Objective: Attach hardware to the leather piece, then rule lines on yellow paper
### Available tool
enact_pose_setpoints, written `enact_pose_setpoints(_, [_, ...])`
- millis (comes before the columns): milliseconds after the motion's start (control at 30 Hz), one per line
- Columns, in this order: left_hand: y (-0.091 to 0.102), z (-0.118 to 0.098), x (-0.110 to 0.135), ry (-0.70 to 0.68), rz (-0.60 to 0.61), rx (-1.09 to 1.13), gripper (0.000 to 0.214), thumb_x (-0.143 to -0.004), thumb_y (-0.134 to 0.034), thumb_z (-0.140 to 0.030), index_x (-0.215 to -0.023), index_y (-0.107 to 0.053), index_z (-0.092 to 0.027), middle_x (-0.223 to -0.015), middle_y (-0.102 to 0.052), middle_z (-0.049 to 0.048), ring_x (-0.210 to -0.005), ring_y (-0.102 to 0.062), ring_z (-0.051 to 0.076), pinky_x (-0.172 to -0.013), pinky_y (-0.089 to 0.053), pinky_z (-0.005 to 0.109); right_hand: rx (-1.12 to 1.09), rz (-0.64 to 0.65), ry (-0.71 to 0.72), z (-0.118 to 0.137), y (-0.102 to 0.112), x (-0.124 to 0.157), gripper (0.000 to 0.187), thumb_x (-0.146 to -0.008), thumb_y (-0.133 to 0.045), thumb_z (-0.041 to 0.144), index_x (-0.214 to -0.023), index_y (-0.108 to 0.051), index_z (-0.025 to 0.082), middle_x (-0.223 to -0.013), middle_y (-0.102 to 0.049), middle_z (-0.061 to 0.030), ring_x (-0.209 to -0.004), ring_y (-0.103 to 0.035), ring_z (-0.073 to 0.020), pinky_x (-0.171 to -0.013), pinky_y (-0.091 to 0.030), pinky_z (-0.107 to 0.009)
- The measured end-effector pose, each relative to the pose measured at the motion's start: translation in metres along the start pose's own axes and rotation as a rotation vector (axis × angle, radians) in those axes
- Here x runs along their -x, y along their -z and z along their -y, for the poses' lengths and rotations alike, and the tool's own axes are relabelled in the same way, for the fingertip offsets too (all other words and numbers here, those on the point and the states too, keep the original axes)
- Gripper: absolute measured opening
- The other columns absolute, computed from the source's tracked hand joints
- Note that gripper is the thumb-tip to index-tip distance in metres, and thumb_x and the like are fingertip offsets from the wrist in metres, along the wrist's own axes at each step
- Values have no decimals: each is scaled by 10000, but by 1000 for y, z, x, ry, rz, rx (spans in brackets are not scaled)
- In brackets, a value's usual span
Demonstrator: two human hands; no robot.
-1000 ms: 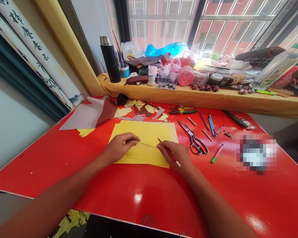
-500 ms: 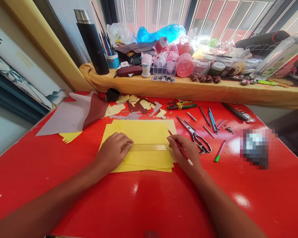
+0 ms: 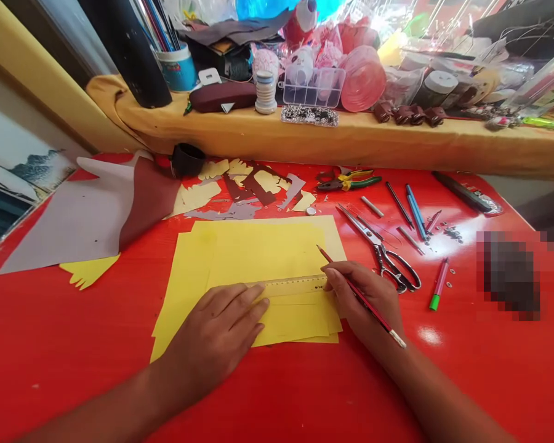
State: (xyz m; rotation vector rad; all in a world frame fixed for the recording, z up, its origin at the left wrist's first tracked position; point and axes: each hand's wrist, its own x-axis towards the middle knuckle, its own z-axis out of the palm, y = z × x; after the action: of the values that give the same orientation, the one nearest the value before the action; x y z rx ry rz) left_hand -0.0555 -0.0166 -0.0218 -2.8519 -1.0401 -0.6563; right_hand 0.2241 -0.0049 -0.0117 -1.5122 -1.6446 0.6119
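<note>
Several overlapping yellow paper sheets (image 3: 263, 252) lie in front of me on the red table. A clear ruler (image 3: 295, 287) rests across them, its right end beside my right hand. My left hand (image 3: 226, 326) lies flat over the left part of the ruler and the paper, with fingers stretched out. Between the thumb and fingers of my right hand (image 3: 367, 295) is a dark red pencil (image 3: 362, 298). Its sharpened tip points up and left, just above the paper beyond the ruler; I cannot tell whether it touches.
Scissors (image 3: 378, 246), pliers (image 3: 348, 181) and a green-capped pen (image 3: 438, 284) lie to the right. Paper scraps (image 3: 258, 187) and a black cup-like object (image 3: 187, 160) are at the back. Grey-brown sheets (image 3: 87, 203) lie left, below a crowded ledge (image 3: 240, 141).
My view has come closer and tilted down. My left hand has flattened, its fingers now stretched over the ruler. The pencil stays in my right hand by the ruler's right end.
</note>
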Motion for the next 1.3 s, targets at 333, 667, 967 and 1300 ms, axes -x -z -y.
enact_pose_setpoints(333, [2, 0, -2, -27, 15, 10, 289, -1062, -547, -141, -1288, -720, -98, -1334, -759, 116, -1183, -684, 279, -1013, -505, 442, 22, 13, 54, -1, 1, -7, 202, -1038, -637, 371, -1134, -759, 242, -961, -841, -30, -816, -797, -180, -727, -602, -271])
enact_pose_setpoints(667, [2, 1, -1, -34, 3, 20, 271, -1053, -555, -131, -1261, -730, -130, -1302, -772, 92, -1164, -693, 267, -1016, -534, 439, 97, 62, 128, 1, 2, -7, 186, -1067, -594, 330, -1159, -741, 261, -1054, -828, -59, -921, -789, -217, -825, -628, -337])
enact_pose_setpoints(967, [0, -1, 1, -9, 46, -5, 355, -1073, -522, -178, -1378, -664, -64, -1295, -752, 140, -1160, -672, 307, -1011, -503, 476, 145, 154, 226, 1, -1, -10, 201, -1070, -589, 274, -1205, -734, 238, -1143, -819, -74, -1078, -775, -237, -943, -615, -356])
enact_pose_setpoints(1300, [-1, 0, 2, -17, 54, 22, 365, -1073, -509, -171, -1395, -656, -83, -1334, -741, 127, -1213, -661, 298, -1070, -483, 467, 150, 161, 185, 0, -2, -9, 211, -1077, -579, 317, -1200, -735, 248, -1152, -816, -78, -1087, -772, -248, -938, -626, -378])
